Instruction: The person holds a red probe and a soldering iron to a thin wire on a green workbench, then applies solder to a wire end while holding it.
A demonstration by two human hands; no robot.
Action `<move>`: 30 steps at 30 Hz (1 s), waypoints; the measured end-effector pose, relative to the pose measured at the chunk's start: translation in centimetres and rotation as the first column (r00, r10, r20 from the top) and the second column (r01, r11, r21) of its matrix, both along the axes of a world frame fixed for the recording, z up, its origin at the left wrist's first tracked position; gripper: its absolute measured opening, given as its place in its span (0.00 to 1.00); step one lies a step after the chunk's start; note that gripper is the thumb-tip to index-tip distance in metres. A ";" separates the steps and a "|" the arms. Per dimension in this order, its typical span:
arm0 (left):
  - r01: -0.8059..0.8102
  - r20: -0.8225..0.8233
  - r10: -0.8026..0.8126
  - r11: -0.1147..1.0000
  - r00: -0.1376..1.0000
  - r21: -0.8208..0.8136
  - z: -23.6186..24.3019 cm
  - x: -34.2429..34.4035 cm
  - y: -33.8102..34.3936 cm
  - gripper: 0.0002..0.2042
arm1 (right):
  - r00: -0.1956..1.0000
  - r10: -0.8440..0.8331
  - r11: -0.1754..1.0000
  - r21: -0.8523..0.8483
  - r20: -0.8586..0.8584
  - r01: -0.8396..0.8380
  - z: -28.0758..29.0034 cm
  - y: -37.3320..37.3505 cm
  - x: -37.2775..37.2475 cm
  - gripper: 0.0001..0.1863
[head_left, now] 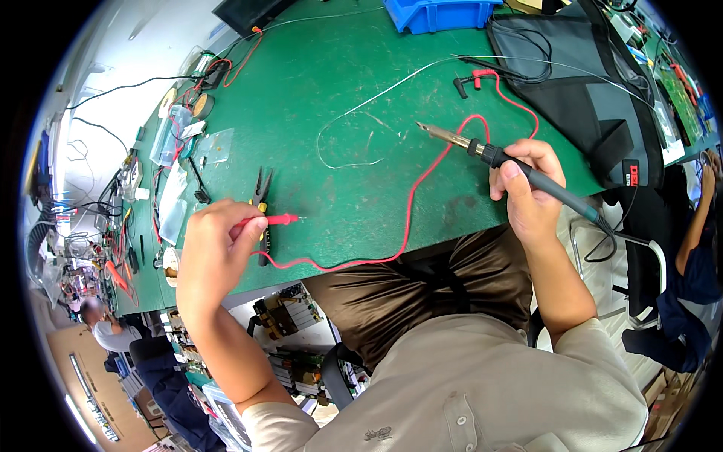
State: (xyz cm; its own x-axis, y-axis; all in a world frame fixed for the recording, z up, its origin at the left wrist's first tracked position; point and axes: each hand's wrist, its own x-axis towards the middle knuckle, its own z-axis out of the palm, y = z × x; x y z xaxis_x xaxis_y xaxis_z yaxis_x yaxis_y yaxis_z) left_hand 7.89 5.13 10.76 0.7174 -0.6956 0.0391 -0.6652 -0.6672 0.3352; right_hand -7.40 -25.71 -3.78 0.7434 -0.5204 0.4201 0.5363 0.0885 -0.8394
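My left hand (215, 245) is closed on a red multimeter probe (280, 219), its bare metal tip pointing right. From the probe a red lead loops along the table's front edge and up past my right hand to a red angled plug (482, 77). My right hand (527, 184) grips a soldering iron (546, 183) by its dark grey handle. The iron's metal tip points up and left, above the table and apart from the probe. Pliers with black and yellow handles (260, 197) lie partly behind my left hand. A thin solder wire (361, 105) curls across the green tabletop (339, 203).
A blue bin (440, 15) stands at the far edge. At the far right lies a dark grey bag (595, 98) with black leads on it. Clear plastic packets (215, 147), a solder spool (202, 106) and cables crowd the left side. Other people sit at both sides.
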 end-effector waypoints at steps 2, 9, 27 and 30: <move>-0.062 -0.034 0.060 0.997 0.998 -0.054 0.0 0.1 0.5 0.05 | 1.000 -0.009 1.000 -0.001 -0.002 0.009 0.0 0.0 0.0 0.09; -0.184 -0.069 0.174 0.964 0.982 -0.191 -2.0 -1.1 0.7 0.06 | 1.000 -0.009 1.000 0.004 -0.011 0.009 -0.2 0.1 0.0 0.10; -0.109 -0.083 0.107 0.994 0.991 -0.029 -1.0 -0.8 -0.2 0.07 | 1.000 -0.004 1.000 0.023 -0.009 0.004 -0.1 0.1 -0.3 0.10; -0.090 -0.065 0.087 0.994 0.994 -0.055 -1.5 -0.7 0.4 0.07 | 1.000 -0.004 1.000 0.025 -0.012 0.004 -0.1 0.1 -0.3 0.10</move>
State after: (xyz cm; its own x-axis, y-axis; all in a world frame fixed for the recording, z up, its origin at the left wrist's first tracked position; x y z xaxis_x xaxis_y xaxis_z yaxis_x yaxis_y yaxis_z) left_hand 7.23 5.53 9.28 0.7783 -0.6272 0.0301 -0.5808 -0.7008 0.4142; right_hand -7.66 -25.59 -3.84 0.7465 -0.5336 0.3975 0.5263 0.1080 -0.8434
